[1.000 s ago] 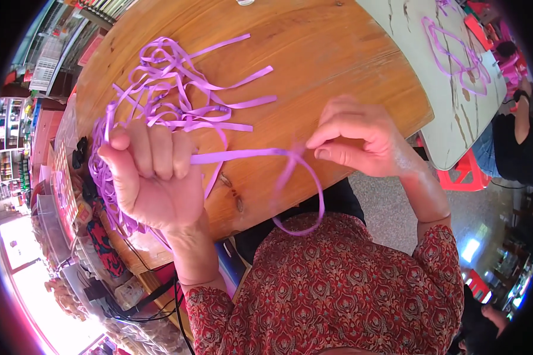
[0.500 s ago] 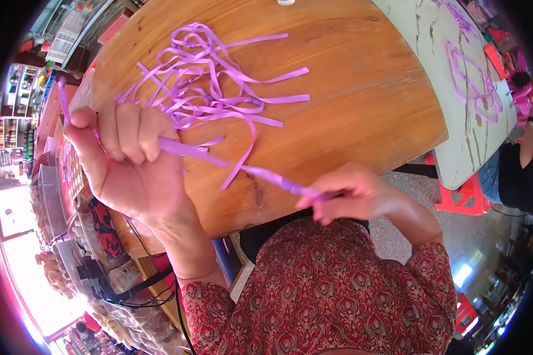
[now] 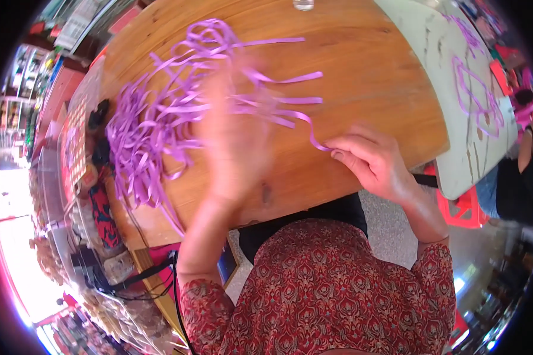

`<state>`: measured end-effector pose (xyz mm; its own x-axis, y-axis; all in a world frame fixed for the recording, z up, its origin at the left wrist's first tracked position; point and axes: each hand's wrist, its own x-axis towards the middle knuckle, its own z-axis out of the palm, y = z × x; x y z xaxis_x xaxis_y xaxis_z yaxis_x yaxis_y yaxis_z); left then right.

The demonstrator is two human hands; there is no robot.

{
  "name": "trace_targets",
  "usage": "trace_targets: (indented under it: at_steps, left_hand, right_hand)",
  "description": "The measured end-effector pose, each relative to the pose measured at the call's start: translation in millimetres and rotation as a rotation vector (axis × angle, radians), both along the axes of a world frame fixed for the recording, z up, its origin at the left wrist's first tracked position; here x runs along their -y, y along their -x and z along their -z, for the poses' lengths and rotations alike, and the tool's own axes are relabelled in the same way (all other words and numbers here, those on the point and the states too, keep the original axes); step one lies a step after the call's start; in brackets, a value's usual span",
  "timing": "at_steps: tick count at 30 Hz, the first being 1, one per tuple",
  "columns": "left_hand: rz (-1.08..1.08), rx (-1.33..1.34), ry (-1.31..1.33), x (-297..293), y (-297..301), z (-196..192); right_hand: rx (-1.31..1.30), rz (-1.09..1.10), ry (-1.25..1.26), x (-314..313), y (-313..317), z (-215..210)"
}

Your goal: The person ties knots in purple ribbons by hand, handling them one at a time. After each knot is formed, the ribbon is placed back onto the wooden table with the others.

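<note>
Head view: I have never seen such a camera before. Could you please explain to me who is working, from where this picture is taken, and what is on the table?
No machine works here: it is a person with bare hands. The camera is worn on the head and looks down; its wide fisheye lens bends straight edges. On the wooden table lies a tangle of purple ribbons. The right hand pinches a purple ribbon strand. The left hand is blurred above the tangle, so I cannot tell whether it holds anything.
</note>
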<state>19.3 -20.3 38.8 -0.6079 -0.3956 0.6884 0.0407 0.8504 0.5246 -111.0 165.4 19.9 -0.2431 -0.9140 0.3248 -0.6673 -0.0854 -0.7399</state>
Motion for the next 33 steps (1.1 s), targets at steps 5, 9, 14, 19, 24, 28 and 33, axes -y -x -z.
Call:
trace_targets:
  at_steps: [5,9,14,19,24,28,33]
  left_hand:
    - [0.596,0.138,-1.147,-53.6,22.8,18.1]
    - [0.436,0.309,-0.949,-35.7,13.5,20.5]
    - [0.203,0.207,-0.334,6.7,3.4,23.7]
    - [-0.198,0.190,0.315,-11.9,19.3,22.5]
    - [0.433,0.052,-1.156,-45.5,32.1,25.8]
    - [0.476,0.147,-1.218,-46.1,29.9,44.2]
    - [0.401,0.266,-0.836,-39.4,25.8,42.4]
  right_hand:
    - [-0.234,0.186,0.174,0.9,-1.9,-16.2]
    - [-0.094,0.287,0.126,-15.4,12.6,-13.0]
    - [-0.103,0.275,0.115,-11.0,26.8,-2.2]
    - [-0.059,0.176,0.087,16.6,13.3,-2.0]
    - [-0.338,0.243,0.268,22.9,8.0,-8.1]
    - [-0.414,0.213,0.274,14.8,14.1,-4.4]
    - [-0.495,0.156,0.197,3.3,19.8,-1.8]
